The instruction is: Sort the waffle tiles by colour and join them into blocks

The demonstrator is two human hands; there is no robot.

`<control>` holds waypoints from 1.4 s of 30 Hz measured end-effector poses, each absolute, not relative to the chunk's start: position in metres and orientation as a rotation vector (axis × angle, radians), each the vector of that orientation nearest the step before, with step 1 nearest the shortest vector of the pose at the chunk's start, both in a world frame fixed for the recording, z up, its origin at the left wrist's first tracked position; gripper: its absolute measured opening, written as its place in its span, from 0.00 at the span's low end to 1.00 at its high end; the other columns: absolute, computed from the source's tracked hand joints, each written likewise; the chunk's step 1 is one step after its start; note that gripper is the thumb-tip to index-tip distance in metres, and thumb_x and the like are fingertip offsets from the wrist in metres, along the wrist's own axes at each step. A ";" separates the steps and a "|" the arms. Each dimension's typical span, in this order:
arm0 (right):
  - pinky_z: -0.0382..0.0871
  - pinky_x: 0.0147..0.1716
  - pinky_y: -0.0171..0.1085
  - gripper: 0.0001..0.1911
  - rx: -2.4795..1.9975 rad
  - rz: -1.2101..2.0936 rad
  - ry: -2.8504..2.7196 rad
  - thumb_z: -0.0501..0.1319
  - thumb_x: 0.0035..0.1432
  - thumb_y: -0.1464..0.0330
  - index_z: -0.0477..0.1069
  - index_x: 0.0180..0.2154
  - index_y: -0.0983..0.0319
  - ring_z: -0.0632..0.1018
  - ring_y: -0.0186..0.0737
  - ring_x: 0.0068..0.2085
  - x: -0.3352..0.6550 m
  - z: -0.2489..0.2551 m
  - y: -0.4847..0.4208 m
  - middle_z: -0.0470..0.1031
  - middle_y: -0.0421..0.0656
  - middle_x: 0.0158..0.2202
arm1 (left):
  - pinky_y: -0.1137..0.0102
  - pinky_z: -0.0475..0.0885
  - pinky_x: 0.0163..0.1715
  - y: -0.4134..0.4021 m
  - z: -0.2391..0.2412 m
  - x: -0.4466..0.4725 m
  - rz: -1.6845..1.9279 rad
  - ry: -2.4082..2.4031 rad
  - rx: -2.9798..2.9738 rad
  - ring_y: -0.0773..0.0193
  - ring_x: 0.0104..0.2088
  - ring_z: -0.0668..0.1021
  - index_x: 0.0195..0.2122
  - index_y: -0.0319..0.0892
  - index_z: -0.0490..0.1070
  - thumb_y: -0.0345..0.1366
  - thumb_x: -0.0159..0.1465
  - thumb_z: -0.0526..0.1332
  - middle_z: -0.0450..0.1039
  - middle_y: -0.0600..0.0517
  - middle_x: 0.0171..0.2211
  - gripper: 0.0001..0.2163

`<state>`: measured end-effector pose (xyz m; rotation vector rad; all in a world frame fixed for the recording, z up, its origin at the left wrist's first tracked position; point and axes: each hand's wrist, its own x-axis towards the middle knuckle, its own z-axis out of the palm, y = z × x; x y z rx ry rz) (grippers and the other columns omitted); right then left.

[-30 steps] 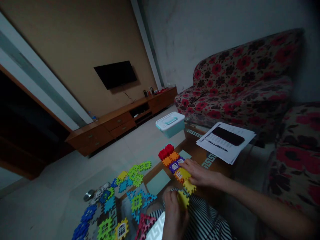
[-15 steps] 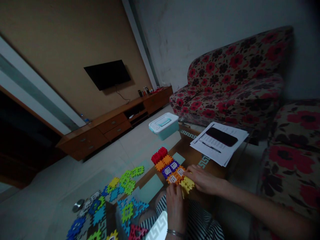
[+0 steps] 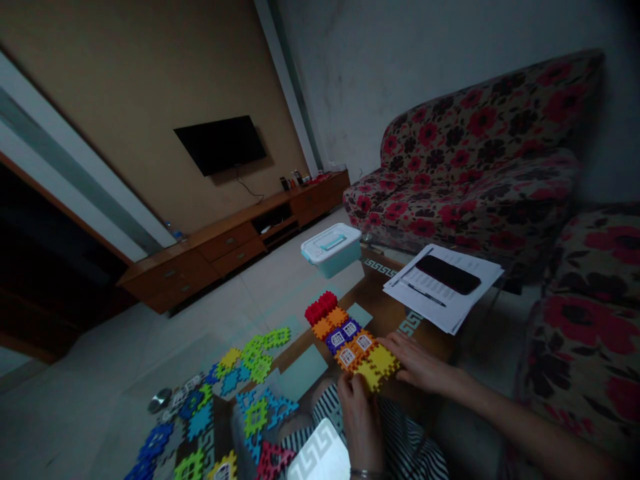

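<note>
A strip of interlocking plastic building tiles (image 3: 349,339) lies on the glass table in front of me. From the far end it runs red, orange, purple with white windows, orange with white windows, then yellow. My right hand (image 3: 417,363) closes on the right edge of the yellow tiles (image 3: 381,363), thumb and fingers at their side. My left hand (image 3: 359,403) has its fingers bent against the lower left edge, where orange meets yellow. The undersides of the tiles and some fingertips are hidden.
Several loose tiles (image 3: 256,418) in blue, green, yellow and red spread over the table's left side. A lidded teal box (image 3: 333,250) stands beyond the strip. Papers (image 3: 445,310) with a phone (image 3: 449,274) and pen (image 3: 426,295) lie right. A flowered sofa (image 3: 440,180) is behind.
My right hand has shifted off the orange window tile to the yellow side edge. More of the yellow tiles shows, lying flatter. My left hand has moved slightly right in view.
</note>
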<state>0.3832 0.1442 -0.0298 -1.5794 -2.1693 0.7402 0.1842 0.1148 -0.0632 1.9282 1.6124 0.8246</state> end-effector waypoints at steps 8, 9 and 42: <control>0.60 0.58 0.47 0.38 -1.528 0.754 -2.089 0.57 0.48 0.79 0.58 0.63 0.62 0.67 0.49 0.56 0.382 -0.053 0.146 0.67 0.52 0.54 | 0.59 0.65 0.58 0.116 -0.065 0.190 0.846 1.690 1.981 0.58 0.54 0.68 0.48 0.40 0.66 0.22 0.59 0.49 0.62 0.44 0.52 0.17; 0.60 0.58 0.47 0.39 -1.513 0.758 -2.085 0.57 0.48 0.79 0.58 0.63 0.61 0.67 0.49 0.57 0.381 -0.055 0.146 0.66 0.51 0.54 | 0.59 0.65 0.59 0.115 -0.066 0.190 0.844 1.692 1.983 0.57 0.55 0.68 0.48 0.40 0.66 0.23 0.59 0.49 0.61 0.44 0.53 0.17; 0.61 0.56 0.43 0.21 -0.856 0.849 -2.542 0.60 0.55 0.74 0.74 0.51 0.59 0.70 0.47 0.57 -0.006 -0.030 0.374 0.73 0.48 0.56 | 0.57 0.56 0.63 0.065 -0.008 -0.192 -0.150 2.473 1.692 0.53 0.69 0.53 0.64 0.46 0.58 0.22 0.56 0.51 0.52 0.49 0.69 0.32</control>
